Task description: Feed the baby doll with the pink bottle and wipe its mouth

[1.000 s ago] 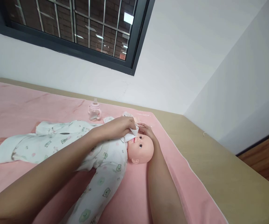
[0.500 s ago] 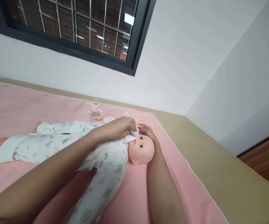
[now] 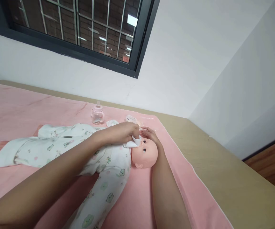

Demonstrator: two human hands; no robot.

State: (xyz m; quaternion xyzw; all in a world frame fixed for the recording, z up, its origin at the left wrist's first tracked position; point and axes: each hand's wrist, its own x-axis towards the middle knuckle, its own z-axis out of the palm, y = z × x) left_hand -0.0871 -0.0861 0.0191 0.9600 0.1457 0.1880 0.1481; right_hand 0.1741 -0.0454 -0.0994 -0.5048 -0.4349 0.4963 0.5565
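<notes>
A baby doll [image 3: 145,156] in white printed clothes [image 3: 114,173] lies on its back, its head to the right. My left hand [image 3: 125,132] has its fingers closed on a small white cloth [image 3: 132,143], which lies against the lower part of the doll's face and hides the mouth. On the far side of the head, my right hand [image 3: 150,133] rests with its fingers stretched out, and the forearm runs along the crown. Part of a pale item [image 3: 130,119] shows behind my left hand; what it is I cannot make out.
A pink mat [image 3: 44,105] covers much of the wooden surface [image 3: 199,152]. Near the wall, beyond the doll's body, stands a clear baby bottle [image 3: 97,115] with a pink collar. A barred window [image 3: 92,28] is set in the white wall.
The white cloth has shifted slightly downward and now covers the doll's mouth, which was partly visible before. My right hand stays almost where it was.
</notes>
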